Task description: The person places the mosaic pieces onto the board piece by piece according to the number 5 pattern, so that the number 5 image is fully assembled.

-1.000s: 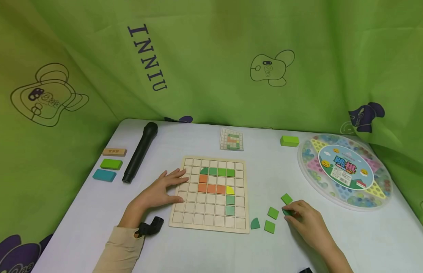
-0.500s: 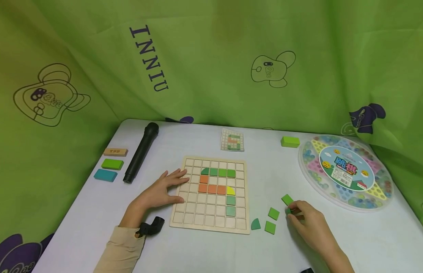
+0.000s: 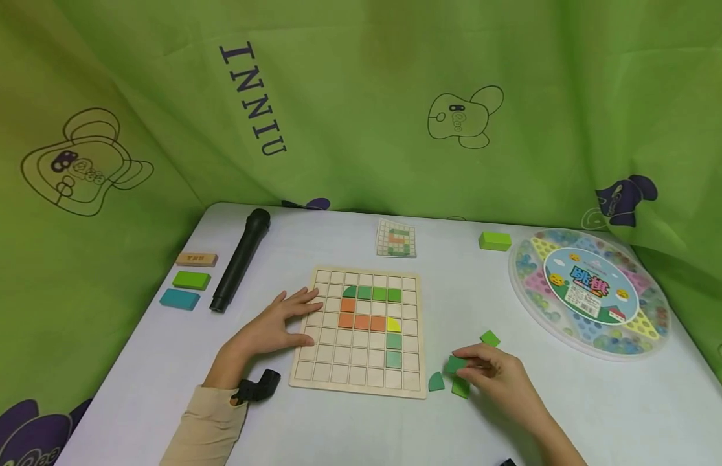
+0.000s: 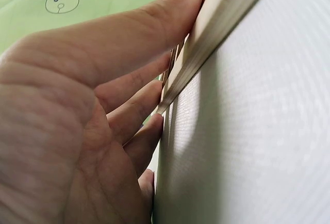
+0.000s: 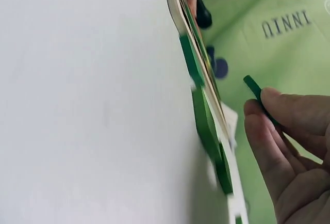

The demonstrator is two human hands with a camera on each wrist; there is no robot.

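Note:
My left hand [image 3: 273, 327] rests on the left edge of a wooden grid board [image 3: 320, 374], fingers spread and thumb apart; the left wrist view has its fingertips touching the board's rim [image 4: 191, 61]. Between thumb and fingers my right hand [image 3: 500, 378] pinches a dark green tile [image 3: 456, 364], seen edge-on in the right wrist view as a thin green tile [image 5: 253, 87]. It is held above the table, right of the board. Below it lie a dark green quarter-round tile [image 3: 436, 382] and a light green square tile [image 3: 460, 388]. Green, orange and yellow tiles sit in the board's cells.
A pattern card [image 3: 395, 239] lies behind the board. At the right is a round game box [image 3: 590, 291], with a green block [image 3: 495, 241] beside it. A black microphone [image 3: 241, 259] and several blocks lie at the left. One green tile [image 3: 490, 338] lies behind my right hand.
My right hand has lifted the dark green tile and carried it left towards the board, now covering one of the loose green tiles. The left hand has stayed in place.

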